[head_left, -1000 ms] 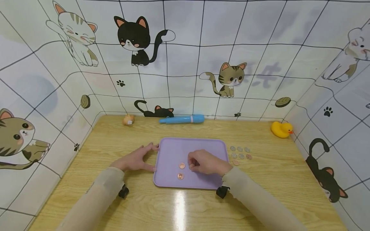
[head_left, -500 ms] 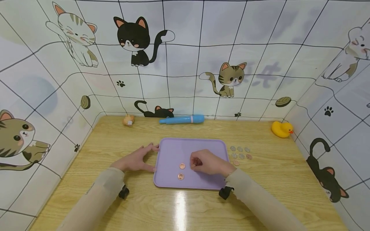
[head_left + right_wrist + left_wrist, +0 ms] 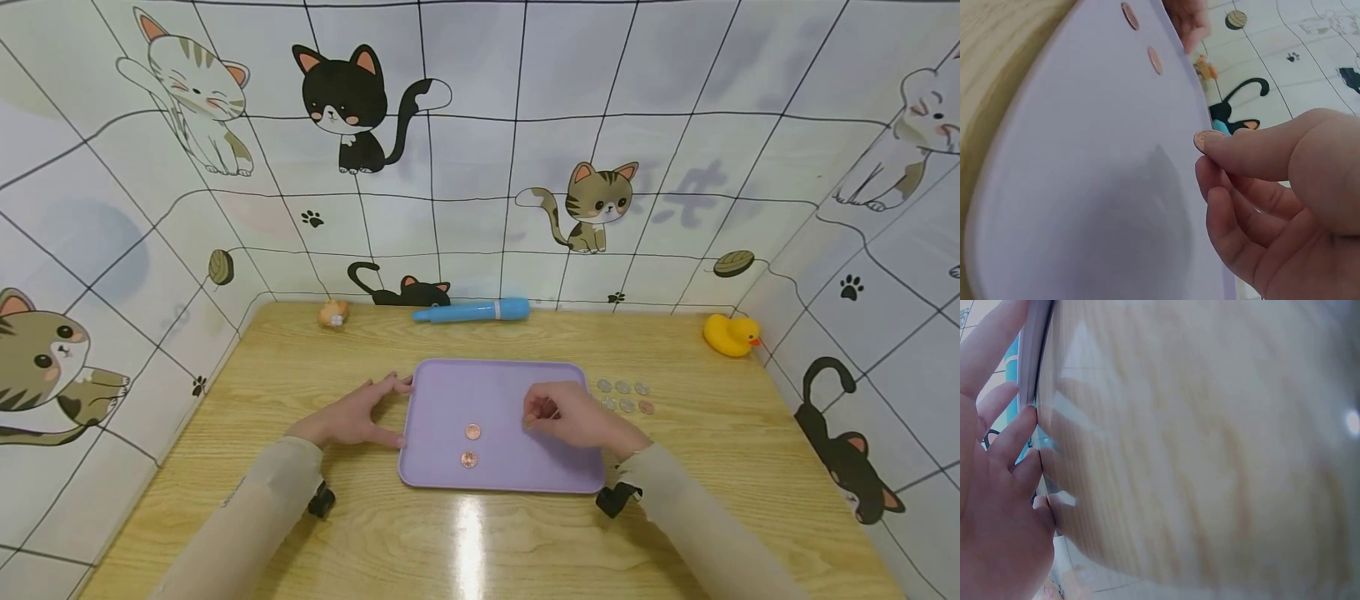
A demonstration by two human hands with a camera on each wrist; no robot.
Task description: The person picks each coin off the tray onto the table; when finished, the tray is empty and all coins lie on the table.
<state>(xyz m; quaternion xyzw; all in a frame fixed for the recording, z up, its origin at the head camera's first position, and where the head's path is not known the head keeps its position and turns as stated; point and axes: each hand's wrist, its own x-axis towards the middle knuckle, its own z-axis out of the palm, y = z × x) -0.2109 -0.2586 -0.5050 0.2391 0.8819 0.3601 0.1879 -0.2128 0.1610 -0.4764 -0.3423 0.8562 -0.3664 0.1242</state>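
A shallow lilac tray [image 3: 450,383] lies on the wooden table. Two copper coins rest in it, one coin [image 3: 472,432] behind the other coin [image 3: 468,459]. Over the tray's right half, my right hand [image 3: 573,414] pinches another copper coin [image 3: 1206,140] between thumb and index finger, above the tray floor. My left hand [image 3: 356,417] touches the tray's left edge with thumb and fingertips spread apart. In the left wrist view, the other fingers of my left hand [image 3: 1007,487] rest against the table.
Right of the tray lie several silver coins [image 3: 622,387] and a copper coin [image 3: 646,407], partly behind my right hand. A blue pen-like stick [image 3: 471,311], a small orange figure [image 3: 333,313] and a yellow rubber duck [image 3: 731,336] line the back wall.
My right hand has moved right and slightly up over the tray, away from the two coins lying there; its pinched coin now shows. The left hand has stayed at the tray edge.
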